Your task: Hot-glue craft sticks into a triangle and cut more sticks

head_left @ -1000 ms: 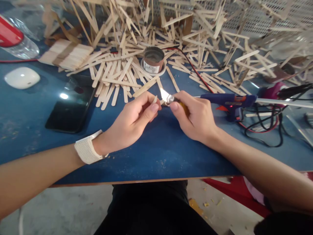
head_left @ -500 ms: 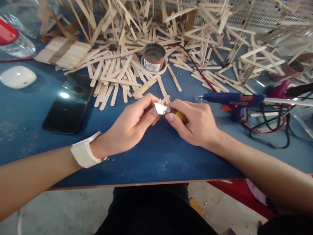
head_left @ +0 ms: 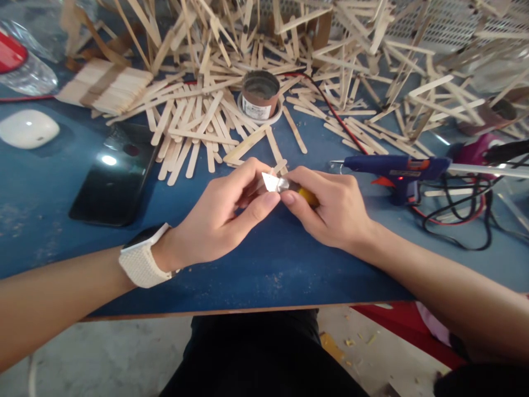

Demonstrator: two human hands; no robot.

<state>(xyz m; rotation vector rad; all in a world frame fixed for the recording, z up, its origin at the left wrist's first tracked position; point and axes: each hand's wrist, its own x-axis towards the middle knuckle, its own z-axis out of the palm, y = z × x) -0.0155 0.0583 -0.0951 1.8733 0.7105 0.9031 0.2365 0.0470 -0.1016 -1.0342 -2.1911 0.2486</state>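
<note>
My right hand (head_left: 330,204) is closed round a utility knife with a yellow handle (head_left: 308,197). Its bright, angled blade (head_left: 270,182) points left toward my left hand (head_left: 231,207). That hand has curled fingers, and its thumb reaches to just below the blade's base. Whatever its fingers grip is hidden behind the blade and thumb. Just beyond the blade shows the rounded end of a craft stick (head_left: 280,165); I cannot tell whether it is held or lies on the table.
Loose craft sticks (head_left: 198,129) and stick frames spread across the back, around a small brown pot (head_left: 260,91). A blue glue gun (head_left: 397,168) with tangled cables lies right. At left are a black phone (head_left: 111,182), a white mouse (head_left: 28,129) and a bundle of sticks (head_left: 124,82).
My left thumb has slid right, toward the base of the blade, and the fingers behind it have loosened a little. The knife has barely moved; its blade has turned slightly.
</note>
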